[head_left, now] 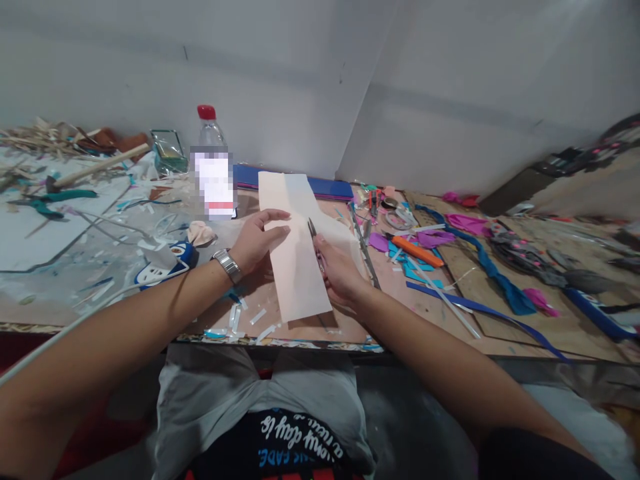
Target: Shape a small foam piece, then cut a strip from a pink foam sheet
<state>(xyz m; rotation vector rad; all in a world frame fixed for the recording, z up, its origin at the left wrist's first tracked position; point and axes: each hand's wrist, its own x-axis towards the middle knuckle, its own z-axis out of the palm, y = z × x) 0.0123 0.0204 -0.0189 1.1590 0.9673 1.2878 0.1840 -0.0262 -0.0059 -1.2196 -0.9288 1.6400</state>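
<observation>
A cream sheet of paper (300,273) lies over the middle of the worktable, with a fold or overlap near its top. My left hand (259,240), with a metal watch at the wrist, holds the sheet's left edge between thumb and fingers. My right hand (337,270) is closed around a pair of scissors (313,229). Their dark blades point up and away, over the right part of the paper. The lower part of the scissors is hidden by my right hand.
A red-capped bottle (213,167) stands behind my left hand. At left are a power strip (165,263), pliers (50,202) and wood sticks. An orange cutter (417,251), coloured scraps and a blue ribbon (493,317) lie at right. The table's front edge (295,343) is near my body.
</observation>
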